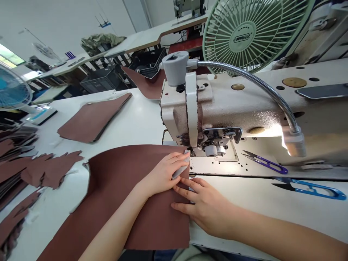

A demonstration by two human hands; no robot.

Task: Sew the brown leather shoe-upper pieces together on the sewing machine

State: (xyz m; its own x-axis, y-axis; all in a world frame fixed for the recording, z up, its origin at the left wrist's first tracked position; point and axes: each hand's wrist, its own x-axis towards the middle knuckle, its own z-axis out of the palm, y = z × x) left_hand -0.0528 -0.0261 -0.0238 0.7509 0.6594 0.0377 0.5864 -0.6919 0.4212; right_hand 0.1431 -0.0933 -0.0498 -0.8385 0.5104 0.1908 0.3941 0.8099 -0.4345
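Note:
A large brown leather sheet (122,188) lies on the white table, its right edge at the sewing machine's presser foot (212,149). My left hand (163,173) rests on the sheet near the needle, its fingers curled round a small grey strip (181,168). My right hand (202,204) lies flat on the sheet's right edge, fingers stretched out toward the left hand, holding nothing.
The cream sewing machine (244,105) with a gooseneck lamp (292,139) stands behind. Purple thread snips (268,164) and blue snips (312,188) lie at right. Brown leather pieces (92,117) and stacks (16,163) lie at left. A green fan (244,34) stands behind.

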